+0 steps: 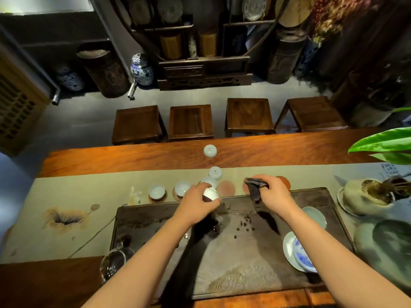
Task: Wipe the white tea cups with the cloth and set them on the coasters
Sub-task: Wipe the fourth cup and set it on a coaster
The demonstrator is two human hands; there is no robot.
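Left hand [198, 199] fingers curled round small white porcelain tea cup [210, 193] above dark stone tea tray [311, 196] | right hand [274, 190] fingers pinching dark folded cloth [255, 188] | bare round reddish coaster [226, 188] just beyond cup

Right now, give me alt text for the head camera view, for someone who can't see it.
Over a dark tea tray, the left hand holds a white tea cup and the right hand grips a dark cloth. Behind them, two cups sit on coasters beside an empty coaster, on a wooden table.
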